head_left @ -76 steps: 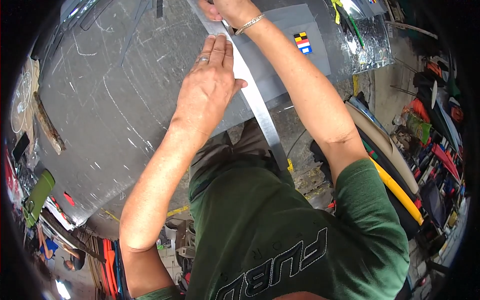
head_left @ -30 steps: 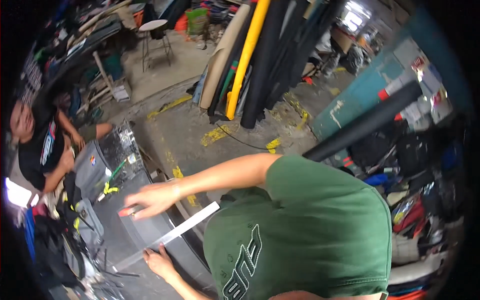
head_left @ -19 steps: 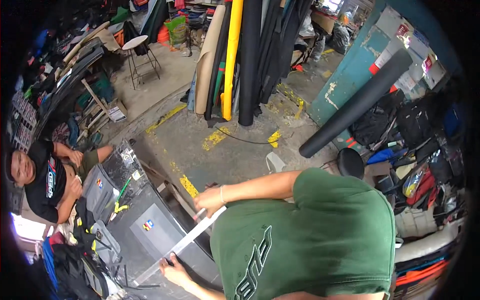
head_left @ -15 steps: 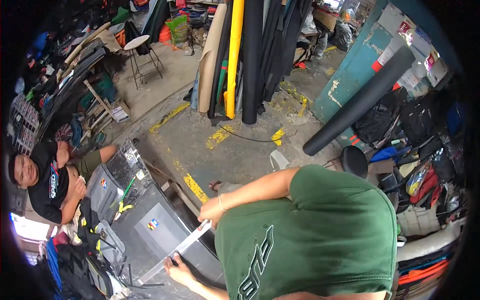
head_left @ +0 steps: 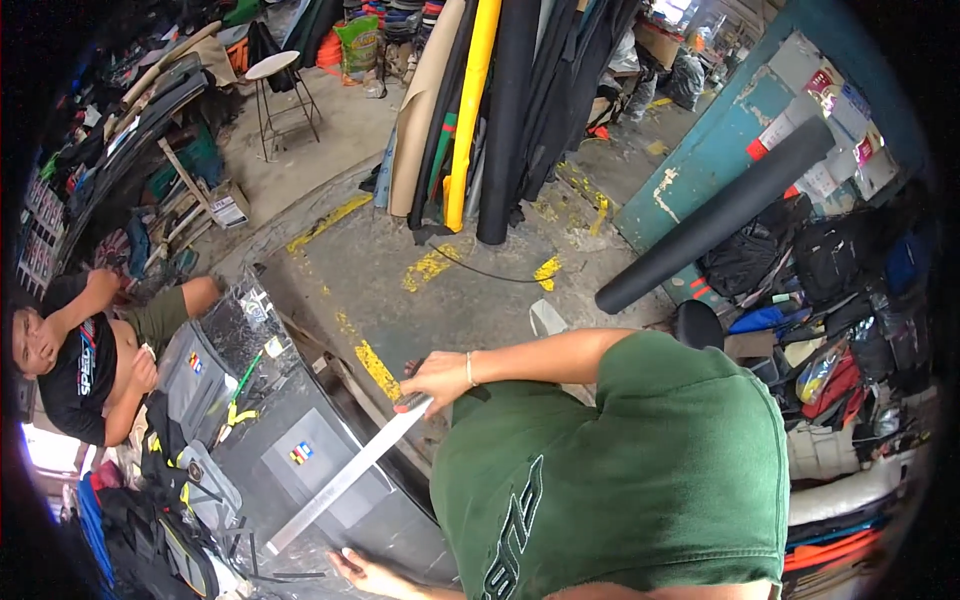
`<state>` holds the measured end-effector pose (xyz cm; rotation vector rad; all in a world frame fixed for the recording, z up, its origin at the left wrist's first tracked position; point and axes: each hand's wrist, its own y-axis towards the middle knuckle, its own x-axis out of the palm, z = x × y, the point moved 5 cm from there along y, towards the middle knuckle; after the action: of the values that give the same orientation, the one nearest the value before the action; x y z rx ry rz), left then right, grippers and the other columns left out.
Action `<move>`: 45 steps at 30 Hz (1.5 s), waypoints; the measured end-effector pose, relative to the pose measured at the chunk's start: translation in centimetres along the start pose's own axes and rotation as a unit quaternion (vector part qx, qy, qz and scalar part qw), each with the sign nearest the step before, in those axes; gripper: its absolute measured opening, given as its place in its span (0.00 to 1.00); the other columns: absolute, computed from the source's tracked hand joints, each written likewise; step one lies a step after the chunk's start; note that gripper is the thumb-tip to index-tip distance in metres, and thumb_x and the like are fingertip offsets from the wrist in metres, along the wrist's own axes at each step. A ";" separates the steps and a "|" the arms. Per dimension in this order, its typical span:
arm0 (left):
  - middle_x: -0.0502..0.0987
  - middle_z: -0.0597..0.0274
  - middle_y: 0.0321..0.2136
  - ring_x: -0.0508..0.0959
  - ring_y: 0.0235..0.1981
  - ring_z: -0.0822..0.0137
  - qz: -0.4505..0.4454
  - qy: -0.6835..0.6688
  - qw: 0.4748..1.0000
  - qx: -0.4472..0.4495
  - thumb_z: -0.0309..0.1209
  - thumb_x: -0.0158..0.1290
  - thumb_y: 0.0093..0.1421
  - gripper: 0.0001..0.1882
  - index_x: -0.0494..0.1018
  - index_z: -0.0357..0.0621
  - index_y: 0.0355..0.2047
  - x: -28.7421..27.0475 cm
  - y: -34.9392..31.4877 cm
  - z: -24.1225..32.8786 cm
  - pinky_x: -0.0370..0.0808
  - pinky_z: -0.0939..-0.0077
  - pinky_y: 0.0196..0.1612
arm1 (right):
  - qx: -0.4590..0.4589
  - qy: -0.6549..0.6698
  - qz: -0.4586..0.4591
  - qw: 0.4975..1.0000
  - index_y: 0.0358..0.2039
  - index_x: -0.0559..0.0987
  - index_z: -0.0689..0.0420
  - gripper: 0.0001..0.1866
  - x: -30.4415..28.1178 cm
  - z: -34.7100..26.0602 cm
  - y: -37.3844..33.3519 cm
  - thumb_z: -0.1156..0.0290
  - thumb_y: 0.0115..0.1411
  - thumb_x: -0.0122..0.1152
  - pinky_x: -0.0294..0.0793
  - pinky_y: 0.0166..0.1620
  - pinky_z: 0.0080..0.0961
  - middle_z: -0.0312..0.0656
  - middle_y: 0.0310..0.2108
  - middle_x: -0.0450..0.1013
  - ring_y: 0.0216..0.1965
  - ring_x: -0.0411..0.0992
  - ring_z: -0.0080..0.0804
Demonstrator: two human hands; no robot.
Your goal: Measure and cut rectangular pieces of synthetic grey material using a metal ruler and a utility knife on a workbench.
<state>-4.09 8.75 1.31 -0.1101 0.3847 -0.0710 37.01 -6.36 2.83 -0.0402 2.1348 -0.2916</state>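
A long metal straightedge lies slantwise across a grey sheet that carries a small coloured sticker. My right hand, with a bracelet on the wrist, grips the straightedge's upper end, and something small and red shows under the fingers. My left hand rests flat on the sheet at the bottom edge of the view, fingers spread, a little beyond the straightedge's lower end. My green shirt hides most of both arms.
Another person in a black shirt sits at the left beside the sheet. Green and yellow hand tools lie near them. Upright rolls of material, a leaning black roll, a stool and piled bags ring the concrete floor.
The view has swung from straight down on the sheet to across the workshop floor. My right hand stays on the straightedge's end, and my left hand has come off the straightedge onto the sheet.
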 end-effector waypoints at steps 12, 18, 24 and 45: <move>0.77 0.47 0.55 0.81 0.49 0.63 0.117 -0.011 0.971 -0.209 0.40 0.62 0.65 0.34 0.67 0.35 0.66 3.8 -0.6 0.8 0.77 0.71 0.54 | 0.006 0.052 0.020 0.998 0.45 0.75 0.51 0.29 -6.5 4.6 9.2 0.42 0.56 0.70 0.76 0.38 0.46 0.49 0.33 0.79 0.37 0.79 0.56; 0.78 0.40 0.50 0.80 0.49 0.49 0.224 0.231 0.938 -0.132 0.42 0.64 0.61 0.30 0.75 0.33 0.57 4.5 -0.8 2.5 0.76 0.62 0.55 | -0.044 0.051 -0.006 0.998 0.44 0.74 0.52 0.26 -8.2 6.5 14.7 0.47 0.56 0.73 0.75 0.38 0.51 0.52 0.31 0.79 0.38 0.77 0.62; 0.74 0.37 0.57 0.72 0.61 0.42 0.199 0.344 0.913 -0.097 0.44 0.66 0.57 0.39 0.69 0.32 0.62 6.4 1.0 4.3 0.62 0.49 0.68 | -0.087 -0.015 0.002 0.996 0.42 0.73 0.54 0.25 -9.4 4.8 22.1 0.49 0.56 0.72 0.75 0.38 0.56 0.57 0.30 0.79 0.36 0.77 0.64; 0.83 0.46 0.45 0.83 0.48 0.52 0.070 0.227 0.962 -0.134 0.38 0.69 0.54 0.30 0.76 0.36 0.54 4.5 4.2 2.9 0.76 0.60 0.55 | -0.268 -0.117 0.070 0.954 0.49 0.79 0.56 0.24 -2.4 -10.6 31.0 0.56 0.57 0.72 0.74 0.55 0.46 0.47 0.52 0.71 0.54 0.71 0.53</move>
<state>1.41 12.79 1.84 -0.3367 0.8591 0.0992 32.09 26.09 3.42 -0.2254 1.9106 0.3673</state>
